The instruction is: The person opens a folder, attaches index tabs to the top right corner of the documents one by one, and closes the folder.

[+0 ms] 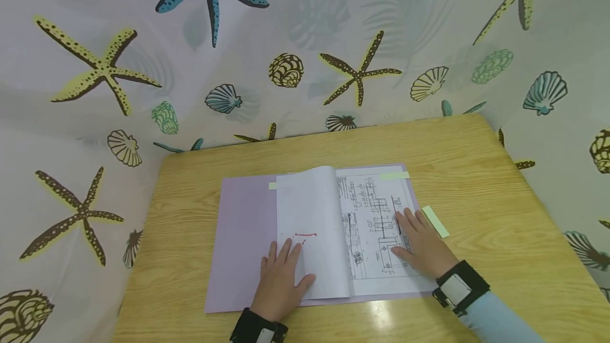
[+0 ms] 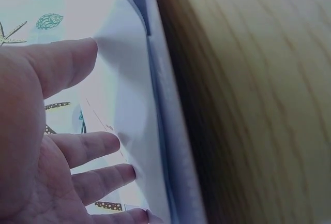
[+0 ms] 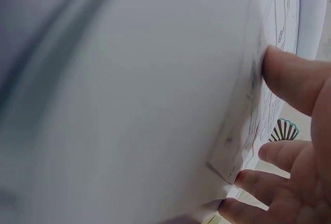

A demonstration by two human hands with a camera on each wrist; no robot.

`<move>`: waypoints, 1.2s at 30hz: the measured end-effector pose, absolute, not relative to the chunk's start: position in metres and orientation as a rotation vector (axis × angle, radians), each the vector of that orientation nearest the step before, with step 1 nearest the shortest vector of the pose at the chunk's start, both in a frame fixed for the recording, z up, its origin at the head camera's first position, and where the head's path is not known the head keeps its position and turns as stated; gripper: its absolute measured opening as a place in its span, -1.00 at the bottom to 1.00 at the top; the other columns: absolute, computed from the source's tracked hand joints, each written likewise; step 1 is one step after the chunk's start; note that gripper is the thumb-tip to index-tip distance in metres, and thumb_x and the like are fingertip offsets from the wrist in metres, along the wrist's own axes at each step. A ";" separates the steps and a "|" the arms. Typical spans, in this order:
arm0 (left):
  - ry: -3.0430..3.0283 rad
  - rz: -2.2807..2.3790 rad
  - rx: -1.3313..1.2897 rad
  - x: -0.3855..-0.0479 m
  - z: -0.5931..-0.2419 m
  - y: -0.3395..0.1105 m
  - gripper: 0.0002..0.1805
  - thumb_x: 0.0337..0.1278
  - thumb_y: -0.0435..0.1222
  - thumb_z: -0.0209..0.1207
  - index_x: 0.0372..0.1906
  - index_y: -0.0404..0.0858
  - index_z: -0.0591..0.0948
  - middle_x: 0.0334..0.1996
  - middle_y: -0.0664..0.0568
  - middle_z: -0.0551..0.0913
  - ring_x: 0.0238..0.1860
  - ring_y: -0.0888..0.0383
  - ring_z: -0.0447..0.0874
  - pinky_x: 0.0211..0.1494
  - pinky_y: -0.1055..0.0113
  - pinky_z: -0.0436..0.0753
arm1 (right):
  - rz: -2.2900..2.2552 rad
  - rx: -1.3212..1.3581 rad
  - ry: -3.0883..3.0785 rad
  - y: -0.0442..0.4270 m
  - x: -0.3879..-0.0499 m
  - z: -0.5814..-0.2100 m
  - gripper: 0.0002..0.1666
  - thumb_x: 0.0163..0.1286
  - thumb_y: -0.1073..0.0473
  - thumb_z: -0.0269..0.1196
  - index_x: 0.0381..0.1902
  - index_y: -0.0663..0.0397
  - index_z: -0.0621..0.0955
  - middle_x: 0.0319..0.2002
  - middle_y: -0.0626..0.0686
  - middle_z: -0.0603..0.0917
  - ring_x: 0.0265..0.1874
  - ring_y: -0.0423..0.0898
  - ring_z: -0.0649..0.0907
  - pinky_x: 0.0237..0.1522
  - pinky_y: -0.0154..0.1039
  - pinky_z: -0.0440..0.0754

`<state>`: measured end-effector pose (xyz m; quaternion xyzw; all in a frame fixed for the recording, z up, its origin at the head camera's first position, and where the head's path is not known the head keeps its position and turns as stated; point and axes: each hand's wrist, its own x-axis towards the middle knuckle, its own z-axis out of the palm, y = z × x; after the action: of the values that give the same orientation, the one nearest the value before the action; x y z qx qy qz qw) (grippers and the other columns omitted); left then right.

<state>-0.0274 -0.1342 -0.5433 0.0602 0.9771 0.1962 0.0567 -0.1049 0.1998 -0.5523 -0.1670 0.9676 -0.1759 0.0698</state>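
A lilac folder [image 1: 243, 242] lies spread on the table with white sheets inside. My left hand [image 1: 281, 282] rests on the left page [image 1: 314, 200], which is blank but for small red marks; its fingers are straight and spread. On the right page [image 1: 369, 274], printed with a technical drawing, my right hand [image 1: 426, 245] lies with fingers extended near the outer edge. In the left wrist view the left fingertips touch the paper [image 2: 124, 79]. The right wrist view shows the right fingers touching the printed sheet [image 3: 145, 105]. Neither hand grips anything.
A pale green strip [image 1: 436, 222] sticks out beyond the folder's right edge. Another pale green strip [image 1: 394, 175] is at the right page's top, and a small tab [image 1: 272, 186] at the left page. Around the wooden table [image 1: 181, 200] hangs a cloth [image 1: 257, 73] printed with starfish and shells.
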 end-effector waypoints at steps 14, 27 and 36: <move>2.967 0.589 0.193 -0.028 -0.543 -0.135 -0.21 0.10 0.12 0.24 0.34 -0.25 0.41 0.36 -0.26 0.30 0.39 -0.40 0.06 0.19 -0.44 0.19 | -0.533 -0.493 2.903 0.199 -0.105 -0.552 0.03 0.18 -0.02 0.39 0.44 0.30 0.18 0.42 0.41 0.11 0.39 0.42 0.03 0.32 0.29 0.05; 2.973 0.583 0.200 -0.028 -0.546 -0.134 -0.20 0.09 0.12 0.25 0.34 -0.25 0.41 0.36 -0.26 0.30 0.38 -0.40 0.06 0.19 -0.43 0.20 | -0.487 -0.530 2.927 0.198 -0.104 -0.546 -0.03 0.16 -0.02 0.41 0.35 0.42 0.29 0.39 0.42 0.17 0.38 0.39 0.10 0.33 0.25 0.10; 2.974 0.578 0.194 -0.028 -0.550 -0.135 -0.19 0.07 0.12 0.26 0.35 -0.25 0.39 0.38 -0.26 0.27 0.39 -0.41 0.03 0.19 -0.43 0.19 | -0.392 -0.542 2.986 0.194 -0.106 -0.544 -0.10 0.10 0.04 0.46 0.29 0.40 0.39 0.34 0.39 0.29 0.35 0.35 0.22 0.31 0.23 0.17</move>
<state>-0.0278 -0.1348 -0.5499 0.0638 0.9783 0.1900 0.0530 -0.1057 0.1935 -0.5439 -0.1769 0.9750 -0.1279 0.0408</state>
